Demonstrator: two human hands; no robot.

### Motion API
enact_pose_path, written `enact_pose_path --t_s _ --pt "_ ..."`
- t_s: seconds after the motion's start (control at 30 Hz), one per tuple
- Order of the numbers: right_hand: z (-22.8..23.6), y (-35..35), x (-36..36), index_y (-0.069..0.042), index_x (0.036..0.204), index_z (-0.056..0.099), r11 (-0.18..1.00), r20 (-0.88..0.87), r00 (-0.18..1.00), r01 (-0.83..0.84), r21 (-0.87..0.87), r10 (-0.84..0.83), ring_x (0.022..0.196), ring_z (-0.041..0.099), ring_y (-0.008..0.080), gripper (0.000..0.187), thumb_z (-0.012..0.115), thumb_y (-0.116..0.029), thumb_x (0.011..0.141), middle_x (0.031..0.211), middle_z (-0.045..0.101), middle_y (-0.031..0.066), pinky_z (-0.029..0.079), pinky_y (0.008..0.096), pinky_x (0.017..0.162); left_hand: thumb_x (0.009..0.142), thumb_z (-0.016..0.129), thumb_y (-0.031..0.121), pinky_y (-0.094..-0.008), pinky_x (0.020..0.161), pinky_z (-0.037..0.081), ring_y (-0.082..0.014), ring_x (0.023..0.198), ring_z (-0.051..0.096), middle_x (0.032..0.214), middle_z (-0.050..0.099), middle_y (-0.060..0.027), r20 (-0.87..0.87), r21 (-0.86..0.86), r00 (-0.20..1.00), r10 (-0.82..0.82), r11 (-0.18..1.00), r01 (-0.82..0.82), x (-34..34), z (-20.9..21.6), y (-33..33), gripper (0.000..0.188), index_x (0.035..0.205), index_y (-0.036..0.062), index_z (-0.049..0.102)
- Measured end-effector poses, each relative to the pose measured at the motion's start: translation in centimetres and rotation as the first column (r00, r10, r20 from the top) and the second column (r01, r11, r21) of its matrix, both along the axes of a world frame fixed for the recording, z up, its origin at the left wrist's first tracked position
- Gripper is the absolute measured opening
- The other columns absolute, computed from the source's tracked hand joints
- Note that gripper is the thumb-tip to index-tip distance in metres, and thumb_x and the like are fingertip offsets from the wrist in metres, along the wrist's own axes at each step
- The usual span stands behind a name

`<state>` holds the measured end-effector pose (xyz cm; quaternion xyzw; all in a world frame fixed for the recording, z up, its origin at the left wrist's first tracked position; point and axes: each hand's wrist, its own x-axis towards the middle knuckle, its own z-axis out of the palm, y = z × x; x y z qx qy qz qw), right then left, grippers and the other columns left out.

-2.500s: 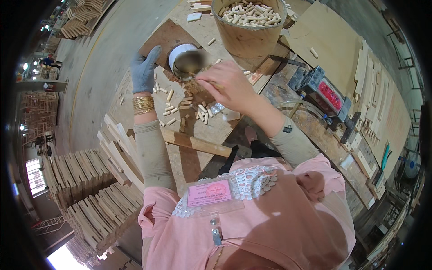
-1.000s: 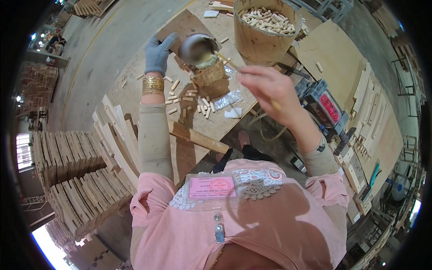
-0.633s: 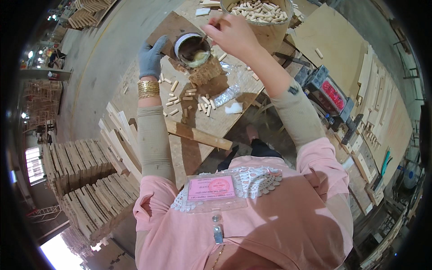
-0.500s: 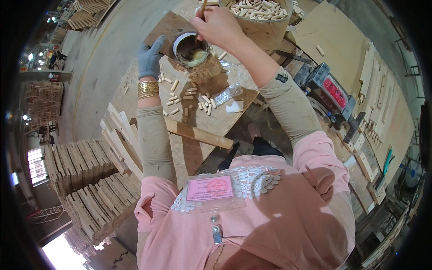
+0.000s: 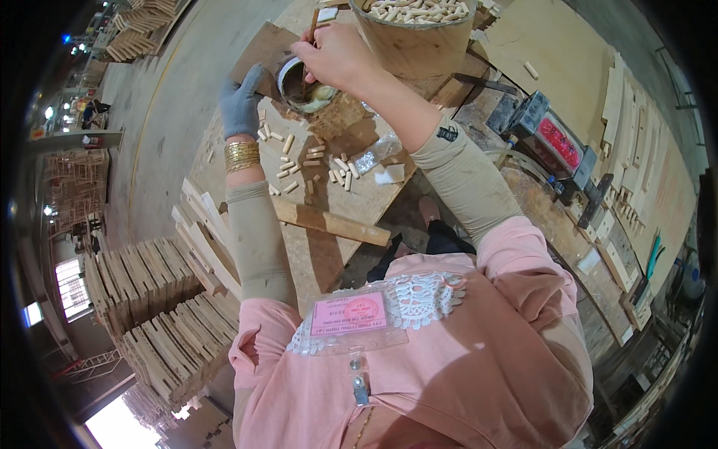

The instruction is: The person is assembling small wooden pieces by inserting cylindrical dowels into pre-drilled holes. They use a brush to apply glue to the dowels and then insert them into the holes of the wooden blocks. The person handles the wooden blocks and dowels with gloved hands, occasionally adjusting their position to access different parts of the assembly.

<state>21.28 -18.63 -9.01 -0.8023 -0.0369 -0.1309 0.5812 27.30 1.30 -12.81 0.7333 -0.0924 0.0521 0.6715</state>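
My left hand (image 5: pixel 241 105), in a grey-blue glove, grips the near left corner of a flat brown wooden board (image 5: pixel 263 49), thumb along its face. The fingers beneath are mostly hidden. My bare right hand (image 5: pixel 338 58) pinches a thin wooden stick (image 5: pixel 313 28) upright over a round pot (image 5: pixel 285 72) with a whitish rim. Inside the pot the stick's lower end is hard to make out beside a pale, glue-like mass (image 5: pixel 323 93). A rough brown block (image 5: pixel 333 118) stands against the pot. Short wooden dowels (image 5: pixel 288 144) lie scattered nearer to me.
A large bucket (image 5: pixel 419 46) full of dowels stands beyond my right arm. Clear plastic wrap (image 5: pixel 374 155) and a thick wooden bar (image 5: pixel 329 222) lie on the worktable (image 5: pixel 314 262). To the right is a metal device with a red panel (image 5: pixel 561 142); stacked wooden parts (image 5: pixel 168 344) stand left.
My right hand has shifted left and slightly nearer with the stick, which stays over the pot. My left hand has moved a little left and nearer.
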Motion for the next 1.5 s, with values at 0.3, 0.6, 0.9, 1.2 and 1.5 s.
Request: enact_pose_path --t_s 0.3,0.6,0.9,1.2,1.5 --pt "-0.4 -1.0 -1.4 0.002 0.079 0.062 0.996 0.228 0.97 -0.073 -0.058 0.084 0.056 0.062 0.013 0.025 0.058 -0.023 0.081 0.06 0.059 0.007 0.046 0.0246 0.052 0.076 0.07 0.025 -0.0228 0.054 0.044 -0.0101 0.063 0.056 0.077 0.062 -0.0056 0.012 0.002 1.0 0.025 1.0 -0.025 0.0 -0.1 0.1 0.03 0.09 -0.0003 0.062" --pt "-0.6 -2.8 -2.9 0.002 0.086 0.064 0.976 0.168 0.97 -0.146 -0.161 0.173 0.061 0.061 0.01 0.026 0.059 -0.023 0.081 0.064 0.062 0.0077 0.047 0.0232 0.056 0.078 0.067 0.02 -0.024 0.058 0.046 -0.0118 0.07 0.058 0.086 0.063 -0.0058 -0.022 0.002 1.0 0.017 1.0 -0.017 -0.6 0.4 -0.2 0.029 0.099 0.0014 0.059" --pt "-2.0 -4.5 -5.7 -0.003 0.085 0.067 0.988 0.252 0.956 -0.142 -0.057 0.152 0.056 0.056 0.0112 0.019 0.062 -0.02 0.079 0.062 0.061 0.0087 0.044 0.0221 0.054 0.08 0.065 0.016 -0.0248 0.063 0.05 -0.0133 0.077 0.06 0.094 0.062 -0.0057 -0.144 -0.04 0.988 -0.059 0.998 0.053 -2.0 2.5 0.4 0.029 0.105 0.0032 0.056" --pt "-0.6 -3.4 -8.4 0.0 0.09 0.064 0.988 0.559 0.815 -0.111 -0.107 0.152 0.077 0.064 0.0261 0.015 0.062 0.0 0.075 0.085 0.065 0.0151 0.05 0.029 0.067 0.078 0.067 0.012 -0.0233 0.059 0.051 -0.0121 0.072 0.061 0.09 0.063 -0.0069 0.207 -0.104 0.951 0.232 0.971 -0.214 -8.1 8.1 1.8 0.028 0.103 0.001 0.057" --pt "1.7 0.0 -12.3 -0.001 0.092 0.064 0.933 0.662 0.676 -0.346 -0.1 0.322 0.078 0.063 0.0274 0.024 0.063 0.006 0.069 0.089 0.064 0.0153 0.049 0.0301 0.066 0.078 0.067 0.01 -0.022 0.057 0.049 -0.0101 0.07 0.06 0.088 0.064 -0.0052 0.241 -0.082 0.827 0.508 0.86 -0.504 -18.7 10.9 6.1 0.026 0.101 0.002 0.059"
